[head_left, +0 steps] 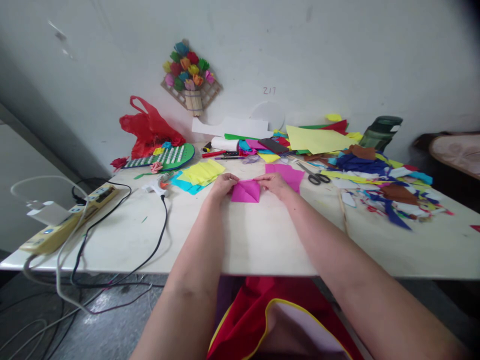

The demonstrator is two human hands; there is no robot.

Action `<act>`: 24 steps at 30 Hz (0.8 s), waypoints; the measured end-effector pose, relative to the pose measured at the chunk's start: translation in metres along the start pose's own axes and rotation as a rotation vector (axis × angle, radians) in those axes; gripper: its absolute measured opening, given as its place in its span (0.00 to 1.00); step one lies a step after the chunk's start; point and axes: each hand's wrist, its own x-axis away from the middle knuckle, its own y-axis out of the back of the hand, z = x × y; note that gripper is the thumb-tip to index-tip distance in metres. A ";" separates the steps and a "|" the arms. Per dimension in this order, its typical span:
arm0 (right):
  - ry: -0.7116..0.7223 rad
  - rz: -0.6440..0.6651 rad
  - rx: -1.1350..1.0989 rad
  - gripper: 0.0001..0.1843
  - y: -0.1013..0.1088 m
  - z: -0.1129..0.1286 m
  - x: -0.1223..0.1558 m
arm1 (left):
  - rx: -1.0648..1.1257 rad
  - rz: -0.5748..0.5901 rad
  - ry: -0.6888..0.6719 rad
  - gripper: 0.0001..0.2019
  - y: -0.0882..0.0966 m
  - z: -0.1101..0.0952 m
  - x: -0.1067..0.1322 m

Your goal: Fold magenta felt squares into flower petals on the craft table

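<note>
A small magenta paper square (pixel 245 192) with creases across it lies at the middle of the white table. My left hand (pixel 224 185) pinches its upper left corner. At the upper right corner, my right hand (pixel 275 185) grips the same paper between thumb and fingers. Behind the right hand lie more magenta paper sheets (pixel 294 176), partly covered by it. Yellow paper squares (pixel 202 172) rest on blue paper (pixel 182 184) to the left of my left hand. Black-handled scissors (pixel 317 177) lie to the right.
On the left are a white glue gun (pixel 159 187) with a black cord and a power strip (pixel 75 220). A red plastic bag (pixel 146 125) stands behind them. Paper scraps (pixel 403 192) and a wooden stick (pixel 342 212) lie on the right, near a green bottle (pixel 380 132).
</note>
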 end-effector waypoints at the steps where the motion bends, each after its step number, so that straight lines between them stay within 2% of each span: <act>1: -0.005 0.002 0.013 0.14 0.000 0.001 0.001 | -0.004 -0.004 0.004 0.08 0.000 0.000 0.000; 7: -0.032 0.034 0.053 0.18 0.000 0.010 0.005 | -0.013 -0.033 0.007 0.07 0.000 0.000 -0.001; 15: 0.036 0.052 0.091 0.18 0.000 0.002 0.001 | -0.026 -0.055 0.015 0.05 -0.002 -0.005 0.002; 24: 0.033 0.028 0.098 0.15 -0.002 -0.006 -0.003 | -0.131 -0.028 -0.050 0.15 0.000 -0.004 0.005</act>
